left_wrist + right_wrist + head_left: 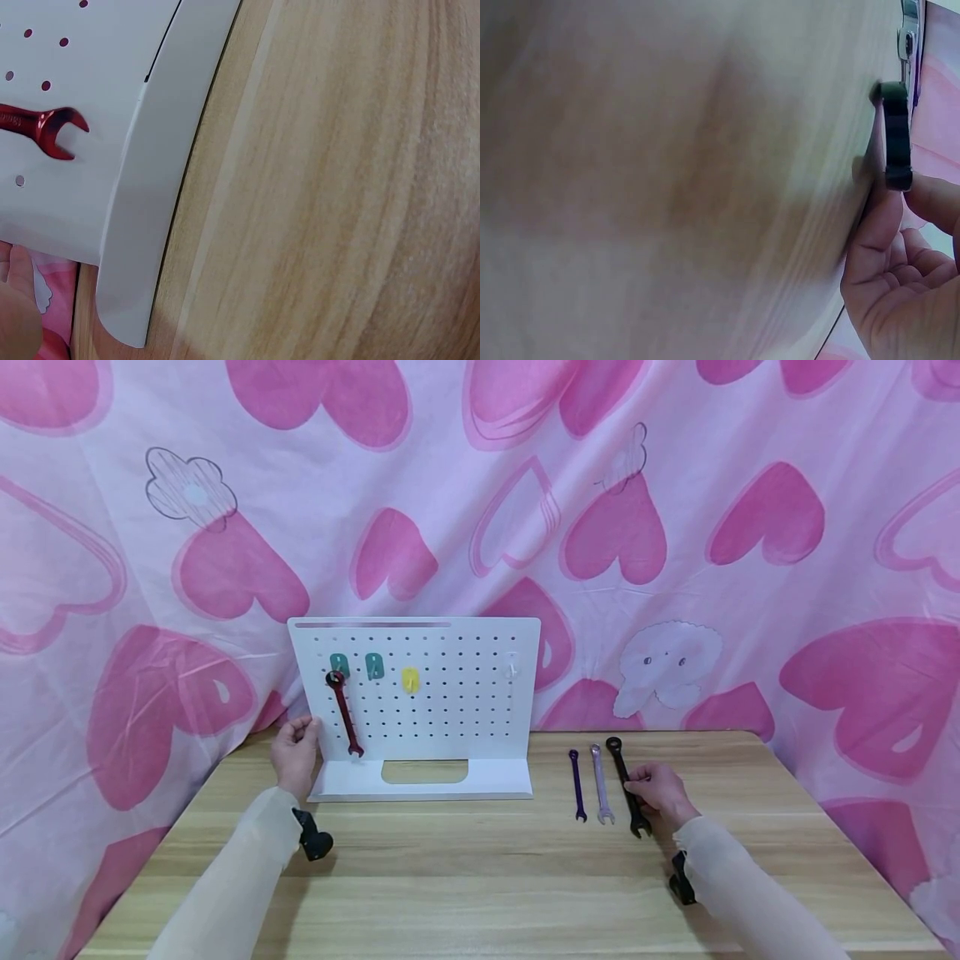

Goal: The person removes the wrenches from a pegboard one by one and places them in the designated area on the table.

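Observation:
A white pegboard point(450, 710) stands upright on the table, and my left hand point(295, 752) grips its left edge with curled fingers. On the board a red wrench point(345, 714) hangs from the left of two green hooks point(374, 666), its open end down; that open end also shows in the left wrist view. My right hand point(660, 789) pinches a black wrench point(624, 777) between thumb and fingers at mid-shaft. In the right wrist view the black wrench point(896, 135) appears end-on above the fingertips. Beside it lie a silver wrench point(601, 781) and a smaller purple wrench point(577, 785).
A yellow hook point(410, 680) and a clear hook point(512, 666) sit bare on the pegboard. The board's foot has a wide cutout. Behind the wooden table point(480, 893) hangs a pink cloth point(465, 552) with hearts.

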### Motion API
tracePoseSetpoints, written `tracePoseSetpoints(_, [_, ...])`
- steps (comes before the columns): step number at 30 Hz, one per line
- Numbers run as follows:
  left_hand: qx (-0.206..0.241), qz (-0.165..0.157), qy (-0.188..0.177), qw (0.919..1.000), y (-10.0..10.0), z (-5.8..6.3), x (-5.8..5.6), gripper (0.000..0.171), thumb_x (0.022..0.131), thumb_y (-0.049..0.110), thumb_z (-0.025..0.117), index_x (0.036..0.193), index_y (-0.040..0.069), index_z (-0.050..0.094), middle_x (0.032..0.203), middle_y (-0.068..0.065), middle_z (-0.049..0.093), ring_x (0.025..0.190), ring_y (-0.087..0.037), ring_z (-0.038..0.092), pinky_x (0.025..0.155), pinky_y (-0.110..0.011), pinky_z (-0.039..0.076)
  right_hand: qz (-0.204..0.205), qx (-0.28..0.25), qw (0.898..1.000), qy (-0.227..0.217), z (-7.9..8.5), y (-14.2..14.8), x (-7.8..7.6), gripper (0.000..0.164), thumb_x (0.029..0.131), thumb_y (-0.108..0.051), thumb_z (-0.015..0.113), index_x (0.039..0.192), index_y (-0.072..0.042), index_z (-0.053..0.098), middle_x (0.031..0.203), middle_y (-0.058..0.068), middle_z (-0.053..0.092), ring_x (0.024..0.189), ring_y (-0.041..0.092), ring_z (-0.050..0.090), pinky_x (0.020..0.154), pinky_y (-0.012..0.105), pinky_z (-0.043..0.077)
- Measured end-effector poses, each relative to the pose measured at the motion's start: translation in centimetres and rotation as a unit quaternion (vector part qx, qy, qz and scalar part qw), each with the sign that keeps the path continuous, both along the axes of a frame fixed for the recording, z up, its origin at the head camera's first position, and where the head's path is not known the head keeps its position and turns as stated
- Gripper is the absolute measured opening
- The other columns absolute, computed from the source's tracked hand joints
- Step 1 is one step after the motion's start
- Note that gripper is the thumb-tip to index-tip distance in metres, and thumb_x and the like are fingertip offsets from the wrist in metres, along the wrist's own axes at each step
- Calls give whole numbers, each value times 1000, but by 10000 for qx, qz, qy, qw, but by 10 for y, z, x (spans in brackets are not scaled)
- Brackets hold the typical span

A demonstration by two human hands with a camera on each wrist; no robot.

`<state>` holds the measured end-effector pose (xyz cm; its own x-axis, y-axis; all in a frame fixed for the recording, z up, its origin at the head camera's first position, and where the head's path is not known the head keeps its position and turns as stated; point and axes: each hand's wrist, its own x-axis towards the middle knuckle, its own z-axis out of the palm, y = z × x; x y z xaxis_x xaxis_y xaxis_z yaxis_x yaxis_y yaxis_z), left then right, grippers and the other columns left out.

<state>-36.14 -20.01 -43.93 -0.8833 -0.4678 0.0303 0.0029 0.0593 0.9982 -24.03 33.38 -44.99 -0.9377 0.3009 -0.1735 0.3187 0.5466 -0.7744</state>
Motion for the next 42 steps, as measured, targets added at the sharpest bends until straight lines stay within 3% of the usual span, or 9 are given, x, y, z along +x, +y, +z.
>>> tracePoseSetpoints(24, [49, 14, -68, 10000, 1, -1, -2, 21, 92, 33, 58, 106, 17, 58, 94, 9, 49, 88, -5, 44, 69, -10, 42, -30, 30, 10000, -49, 4, -3, 4, 17, 87, -4, 60, 99, 8, 59, 74, 5, 56, 64, 13, 52, 55, 25, 50])
tracePoseSetpoints(42, [52, -68, -104, 9999, 0, 1, 1, 28, 91, 38, 58, 110, 17, 58, 96, 9, 49, 90, -7, 44, 70, -11, 41, 26, 228, 9997, -3, 9, -8, 6, 15, 88, -4, 59, 97, 8, 58, 79, 9, 56, 65, 16, 51, 54, 26, 49])
